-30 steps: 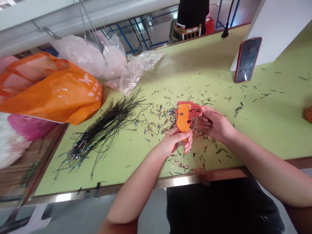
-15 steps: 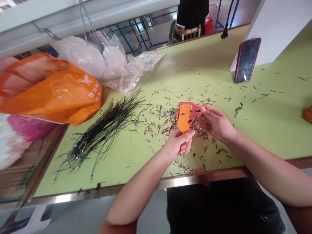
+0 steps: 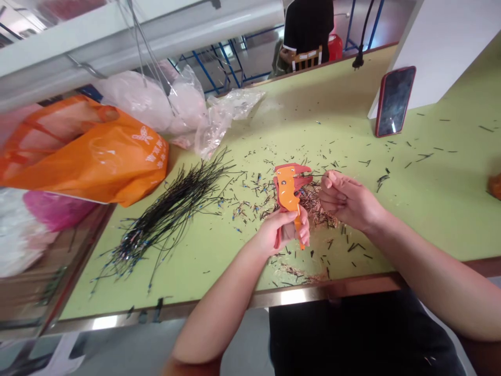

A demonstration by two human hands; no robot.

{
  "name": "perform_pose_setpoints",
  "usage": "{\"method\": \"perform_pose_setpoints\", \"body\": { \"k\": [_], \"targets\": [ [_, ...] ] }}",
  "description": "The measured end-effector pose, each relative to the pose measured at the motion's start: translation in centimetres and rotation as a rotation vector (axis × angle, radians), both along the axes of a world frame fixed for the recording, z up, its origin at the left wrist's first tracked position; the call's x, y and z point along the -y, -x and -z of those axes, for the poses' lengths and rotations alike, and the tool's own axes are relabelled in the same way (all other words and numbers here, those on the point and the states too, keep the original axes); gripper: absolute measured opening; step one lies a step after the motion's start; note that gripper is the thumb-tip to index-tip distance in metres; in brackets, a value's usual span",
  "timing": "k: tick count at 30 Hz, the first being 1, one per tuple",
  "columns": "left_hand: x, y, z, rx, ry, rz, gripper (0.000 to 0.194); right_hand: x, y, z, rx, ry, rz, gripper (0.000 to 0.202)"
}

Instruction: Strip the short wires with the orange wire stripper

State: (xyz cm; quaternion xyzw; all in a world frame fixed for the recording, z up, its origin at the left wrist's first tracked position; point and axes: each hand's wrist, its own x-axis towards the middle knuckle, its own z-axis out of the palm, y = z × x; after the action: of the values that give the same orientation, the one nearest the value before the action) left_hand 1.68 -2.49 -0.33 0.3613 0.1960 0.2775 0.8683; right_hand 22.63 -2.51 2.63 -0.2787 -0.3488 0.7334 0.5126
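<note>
My left hand [image 3: 285,228] is wrapped round the handles of an orange and red wire stripper [image 3: 288,190], whose jaws point right and stand apart. Thumb and fingers of my right hand [image 3: 348,198] pinch a thin black wire [image 3: 318,176]; its left end reaches the jaws. Whether it lies between them is too small to tell. Beneath both hands is a pile of copper strands and black wire bits [image 3: 326,211]. A long bundle of black wires [image 3: 172,209], many with small blue ends, lies to the left on the green table [image 3: 188,279].
An orange bag [image 3: 129,162] and clear plastic bags [image 3: 183,104] lie at the back left. A phone [image 3: 395,102] leans on a white panel [image 3: 442,52] at the back right. Behind the table sits a person in black [image 3: 309,26]. Black scraps are scattered across the tabletop.
The stripper's jaws and handles have opened wider, and the tool has moved slightly left. A gap with black wire in it now shows between the jaws and my right fingers. The view has shifted slightly.
</note>
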Motion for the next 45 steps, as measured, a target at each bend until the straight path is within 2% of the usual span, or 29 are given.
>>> {"method": "perform_pose_setpoints", "body": {
  "k": [5, 21, 27, 33, 37, 45],
  "targets": [
    [0.2, 0.1, 0.0, -0.003, -0.059, 0.088, 0.038, 0.0, 0.0, 0.1, 0.019, -0.011, -0.011, 0.029],
    [0.3, -0.1, 0.5, 0.089, -0.001, 0.038, 0.034, 0.2, 1.3, 1.2, -0.042, 0.081, 0.148, 0.028],
    [0.4, -0.1, 0.6, 0.037, -0.015, 0.019, 0.036, 0.6, 2.0, 1.0, 0.039, 0.069, 0.235, 0.036],
    [0.4, -0.3, 0.5, -0.005, -0.054, 0.036, 0.036, 0.7, 1.6, 0.4, 0.050, 0.028, 0.183, 0.043],
    [0.6, -0.5, 0.3, -0.071, -0.075, -0.010, 0.034, 0.7, 1.6, 0.4, 0.076, 0.001, 0.175, 0.041],
    [1.1, -1.0, -0.2, -0.247, -0.106, -0.108, 0.053, 0.5, 1.4, 0.6, 0.093, -0.004, 0.186, 0.041]
  ]
}}
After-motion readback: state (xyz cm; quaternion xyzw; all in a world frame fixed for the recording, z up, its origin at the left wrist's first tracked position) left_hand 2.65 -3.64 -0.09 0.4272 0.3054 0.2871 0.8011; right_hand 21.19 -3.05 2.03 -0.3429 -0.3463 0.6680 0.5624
